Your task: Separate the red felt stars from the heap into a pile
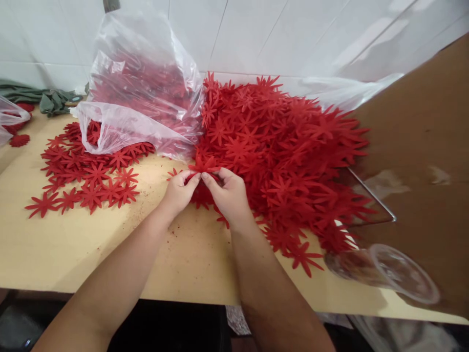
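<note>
Both of my hands meet at the middle of the table, thumbs nearly touching. Between them is a red flower-shaped cutout with long narrow petals. My left hand pinches its left side, and my right hand pinches its right side. Just behind and to the right rises a large heap of similar red flower cutouts. A smaller, flatter spread of red flower cutouts lies to the left. The fingers under the held piece are partly hidden.
A clear plastic bag full of red pieces stands against the tiled wall. On the right are a cardboard sheet, a bent metal rod and a clear plastic cup on its side. Green fabric lies far left.
</note>
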Tool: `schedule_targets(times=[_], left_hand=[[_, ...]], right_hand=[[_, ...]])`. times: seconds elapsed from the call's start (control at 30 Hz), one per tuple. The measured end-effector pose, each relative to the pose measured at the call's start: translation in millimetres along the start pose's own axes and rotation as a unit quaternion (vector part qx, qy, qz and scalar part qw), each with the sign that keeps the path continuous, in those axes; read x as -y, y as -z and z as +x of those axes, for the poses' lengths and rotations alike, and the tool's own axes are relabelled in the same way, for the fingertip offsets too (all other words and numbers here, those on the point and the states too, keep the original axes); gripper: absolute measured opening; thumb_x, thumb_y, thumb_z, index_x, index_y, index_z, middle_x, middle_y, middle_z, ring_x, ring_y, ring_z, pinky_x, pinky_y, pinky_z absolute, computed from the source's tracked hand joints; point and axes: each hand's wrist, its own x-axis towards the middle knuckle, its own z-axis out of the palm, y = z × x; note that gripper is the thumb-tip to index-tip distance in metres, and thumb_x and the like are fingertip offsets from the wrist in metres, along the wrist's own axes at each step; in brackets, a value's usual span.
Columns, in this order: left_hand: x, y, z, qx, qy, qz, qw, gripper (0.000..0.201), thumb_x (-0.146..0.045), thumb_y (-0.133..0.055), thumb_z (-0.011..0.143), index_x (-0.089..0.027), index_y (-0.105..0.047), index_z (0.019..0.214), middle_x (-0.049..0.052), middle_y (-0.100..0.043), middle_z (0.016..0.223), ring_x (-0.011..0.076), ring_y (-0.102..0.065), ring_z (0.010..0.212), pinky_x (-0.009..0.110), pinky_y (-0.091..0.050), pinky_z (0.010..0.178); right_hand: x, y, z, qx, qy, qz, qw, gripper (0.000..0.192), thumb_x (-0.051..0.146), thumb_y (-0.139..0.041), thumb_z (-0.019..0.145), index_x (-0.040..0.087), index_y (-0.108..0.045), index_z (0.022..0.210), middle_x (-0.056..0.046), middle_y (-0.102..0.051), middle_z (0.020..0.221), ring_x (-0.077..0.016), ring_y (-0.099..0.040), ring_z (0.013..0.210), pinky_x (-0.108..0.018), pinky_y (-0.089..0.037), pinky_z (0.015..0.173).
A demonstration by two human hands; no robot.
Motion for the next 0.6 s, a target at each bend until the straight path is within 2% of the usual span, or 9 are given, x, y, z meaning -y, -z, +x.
schedule_targets(times=[0.13, 0.23, 0.33, 0.43, 0.6], left_hand=[[0.5, -0.2, -2.4, 0.038, -0.015, 0.02, 0.999, 0.03, -0.043, -0.051, 0.073, -0.015, -0.054, 0.064, -0.001, -0.051, 0.063, 0.0086, -0.045, 0.062, 0.024, -0.038, 0.065], [0.6, 0.7, -1.9, 0.031, -0.015, 0.024, 0.999, 0.029, -0.043, -0.053, 0.072, -0.015, -0.057, 0.068, 0.0, -0.053, 0.067, 0.0098, -0.047, 0.067, 0.026, -0.038, 0.071], [-1.2, 1.4, -1.3, 0.017, -0.011, -0.01, 1.0, 0.029, -0.043, -0.058, 0.069, -0.015, -0.059, 0.074, 0.001, -0.057, 0.073, 0.0105, -0.05, 0.071, 0.027, -0.039, 0.074], [-5.0, 0.8, -2.7, 0.028, -0.008, -0.056, 0.998, 0.031, -0.044, -0.062, 0.065, -0.015, -0.061, 0.077, 0.002, -0.059, 0.076, 0.0107, -0.052, 0.073, 0.027, -0.04, 0.076], [-8.9, -1.4, -5.5, 0.042, -0.008, -0.089, 0.995, 0.027, -0.038, -0.066, 0.062, -0.016, -0.063, 0.077, 0.002, -0.063, 0.08, 0.0108, -0.055, 0.077, 0.026, -0.041, 0.078]], right_hand=[[-3.8, 5.6, 4.3, -0.064, -0.004, 0.008, 0.998, 0.012, 0.029, -0.06, 0.068, 0.018, -0.057, 0.07, 0.001, -0.059, 0.064, -0.0112, -0.054, 0.062, -0.028, -0.045, 0.064], [-2.8, 9.1, 5.1, -0.086, -0.014, -0.029, 0.996, 0.017, 0.032, -0.056, 0.071, 0.018, -0.052, 0.063, 0.003, -0.053, 0.055, -0.0092, -0.047, 0.052, -0.025, -0.04, 0.054], [0.5, 9.2, 3.4, -0.076, -0.016, -0.083, 0.994, 0.025, 0.035, -0.052, 0.075, 0.018, -0.047, 0.057, 0.004, -0.046, 0.05, -0.0076, -0.04, 0.047, -0.023, -0.033, 0.048], [3.3, 7.8, 1.1, -0.054, -0.005, -0.117, 0.992, 0.029, 0.037, -0.05, 0.076, 0.019, -0.042, 0.055, 0.006, -0.039, 0.048, -0.0067, -0.033, 0.045, -0.023, -0.028, 0.046], [5.2, 6.6, -2.0, -0.023, 0.021, -0.142, 0.989, 0.029, 0.04, -0.049, 0.077, 0.019, -0.044, 0.058, 0.005, -0.038, 0.05, -0.0073, -0.032, 0.048, -0.023, -0.027, 0.047]])
